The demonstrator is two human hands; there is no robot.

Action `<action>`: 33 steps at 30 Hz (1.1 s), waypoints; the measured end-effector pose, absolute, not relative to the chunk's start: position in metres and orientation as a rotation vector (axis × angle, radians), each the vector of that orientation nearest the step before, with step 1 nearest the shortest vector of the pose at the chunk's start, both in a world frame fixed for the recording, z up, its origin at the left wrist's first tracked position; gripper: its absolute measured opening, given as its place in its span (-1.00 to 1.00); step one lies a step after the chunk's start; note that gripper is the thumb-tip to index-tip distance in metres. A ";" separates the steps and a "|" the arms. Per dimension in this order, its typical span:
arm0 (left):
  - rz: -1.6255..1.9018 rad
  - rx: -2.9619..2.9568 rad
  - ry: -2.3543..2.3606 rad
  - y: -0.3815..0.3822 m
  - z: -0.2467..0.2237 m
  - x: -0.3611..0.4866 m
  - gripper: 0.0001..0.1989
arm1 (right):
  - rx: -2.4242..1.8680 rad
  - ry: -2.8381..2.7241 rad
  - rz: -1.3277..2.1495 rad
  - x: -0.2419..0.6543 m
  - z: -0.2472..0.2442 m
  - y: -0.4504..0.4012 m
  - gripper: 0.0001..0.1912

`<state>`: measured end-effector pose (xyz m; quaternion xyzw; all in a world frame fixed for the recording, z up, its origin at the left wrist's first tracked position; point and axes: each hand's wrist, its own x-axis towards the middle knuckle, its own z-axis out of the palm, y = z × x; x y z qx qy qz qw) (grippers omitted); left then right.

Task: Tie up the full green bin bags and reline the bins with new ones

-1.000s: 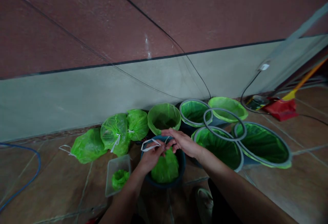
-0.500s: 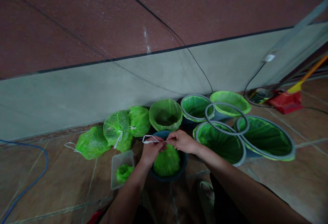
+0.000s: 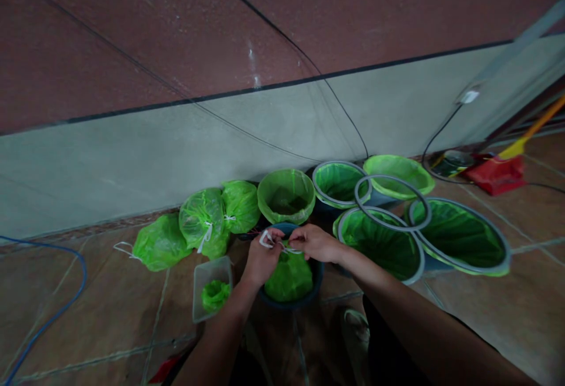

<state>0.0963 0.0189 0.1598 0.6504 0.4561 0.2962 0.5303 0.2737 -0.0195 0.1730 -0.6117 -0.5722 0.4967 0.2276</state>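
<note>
A green bag (image 3: 289,277) sits inside a dark blue bin (image 3: 318,292) at the lower middle. Above its gathered top, my left hand (image 3: 263,256) pinches a white drawstring (image 3: 265,239), part of which loops up over the fingers. My right hand (image 3: 314,243), close beside it on the right, has its fingers closed on the same white string. The two hands are nearly touching over the bin. Fingertips partly hide where the strands cross.
Three tied green bags (image 3: 161,242) lie left by the wall, near a clear tub (image 3: 200,309) holding green plastic. Several lined bins (image 3: 461,236) stand right, with a loose grey ring (image 3: 357,189) across them. Farther right is a red dustpan (image 3: 497,174); a blue hose (image 3: 83,268) runs left.
The white loop beside my left hand has been drawn in closer over its fingers, and a strand now shows under my right fingertips. The view has shifted slightly.
</note>
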 end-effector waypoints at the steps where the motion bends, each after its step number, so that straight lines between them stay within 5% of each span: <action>1: 0.719 1.573 1.090 0.017 0.161 0.097 -0.83 | -1.695 -1.561 1.364 0.273 0.173 -0.020 -0.82; 10: 0.797 1.467 1.079 0.008 0.158 0.105 -0.72 | -1.517 -1.432 1.485 0.268 0.177 -0.019 -0.77; 16: 0.734 1.399 1.081 0.014 0.160 0.101 -0.81 | -1.490 -1.308 1.496 0.267 0.175 -0.017 -0.75; 33: 0.672 1.212 1.039 0.018 0.159 0.097 -0.83 | -2.064 -1.926 0.868 0.272 0.186 -0.017 -0.78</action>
